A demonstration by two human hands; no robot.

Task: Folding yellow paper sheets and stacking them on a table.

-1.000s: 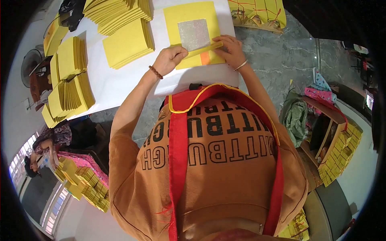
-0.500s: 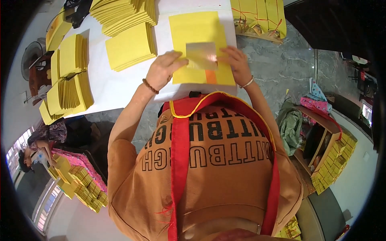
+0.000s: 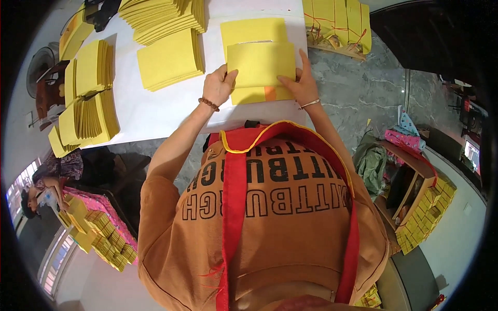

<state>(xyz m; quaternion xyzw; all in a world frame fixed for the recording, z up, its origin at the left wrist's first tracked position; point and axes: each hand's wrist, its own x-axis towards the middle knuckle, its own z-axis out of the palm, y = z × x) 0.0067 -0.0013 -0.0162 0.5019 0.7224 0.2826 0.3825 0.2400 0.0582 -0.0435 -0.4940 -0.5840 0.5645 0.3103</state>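
"So where's that folded yellow sheet [image 3: 259,62] lying?"

"On the desk [image 3: 166,106], the left grip [image 3: 217,86] pinching one edge. The right grip [image 3: 305,87] is thumbing the other; fingers are hiding, so I can't tell if it's clasping. Silver paper [image 3: 253,42] is barely showing."

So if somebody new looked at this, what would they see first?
Probably the red strap with yellow edging, looping over the brown shirt in the middle. Next, the bright yellow paper between the person's fingers, near the white table's right edge, with yellow stacks further left.
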